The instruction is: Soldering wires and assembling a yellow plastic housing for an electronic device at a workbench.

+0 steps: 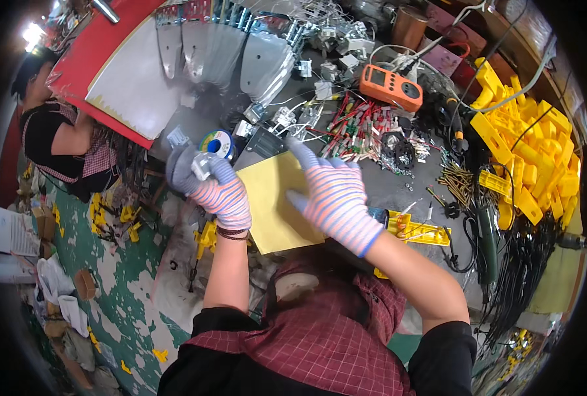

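Note:
Both hands wear striped pink-and-blue knit gloves with grey fingertips. My left hand (219,198) pinches a small whitish block-like part (201,166) between thumb and fingers; its exact kind is too small to tell. My right hand (338,201) is over the right side of a yellow sheet (277,214), its index finger stretched forward and its thumb apart, with nothing visible in it. Beyond the sheet sits a dark flat plate (264,144), partly covered by it. A spool of solder wire (216,144) with a blue core stands just past my left hand.
An orange meter (391,88) lies beyond bundled red and green wires (366,129). Yellow plastic housings (527,152) are heaped right, near black cables (521,284). Clear flat pieces (265,63) fan out at the back. Another person (62,132) sits left, by a red board (102,59).

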The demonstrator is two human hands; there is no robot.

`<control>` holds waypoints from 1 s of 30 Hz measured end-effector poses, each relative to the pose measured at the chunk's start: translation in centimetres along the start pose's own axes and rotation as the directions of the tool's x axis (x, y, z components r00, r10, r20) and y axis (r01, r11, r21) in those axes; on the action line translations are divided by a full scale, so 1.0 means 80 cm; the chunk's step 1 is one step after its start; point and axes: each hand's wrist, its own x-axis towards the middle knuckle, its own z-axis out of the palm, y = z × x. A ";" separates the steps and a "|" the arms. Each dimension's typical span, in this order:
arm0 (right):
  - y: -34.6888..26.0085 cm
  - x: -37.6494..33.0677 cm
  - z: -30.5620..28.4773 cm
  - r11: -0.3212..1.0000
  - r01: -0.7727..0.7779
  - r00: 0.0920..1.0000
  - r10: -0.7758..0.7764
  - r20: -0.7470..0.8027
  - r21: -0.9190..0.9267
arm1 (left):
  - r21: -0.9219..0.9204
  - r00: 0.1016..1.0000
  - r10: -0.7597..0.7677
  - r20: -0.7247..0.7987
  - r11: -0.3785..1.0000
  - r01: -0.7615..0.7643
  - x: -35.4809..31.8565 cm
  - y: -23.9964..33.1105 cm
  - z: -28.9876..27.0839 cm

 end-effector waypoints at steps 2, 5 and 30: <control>-0.002 0.001 0.016 0.987 0.072 0.996 -0.064 -0.058 0.146 | 0.072 0.998 0.048 0.038 0.996 -0.051 0.010 0.012 -0.011; 0.008 -0.011 -0.012 0.880 0.365 0.927 -0.312 -0.209 0.305 | -0.078 0.999 -0.052 -0.008 0.996 0.051 0.030 0.035 -0.014; 0.073 -0.231 -0.091 0.380 0.080 0.930 0.304 -0.206 0.922 | -0.756 0.545 0.717 0.435 0.619 -0.211 -0.041 0.260 -0.045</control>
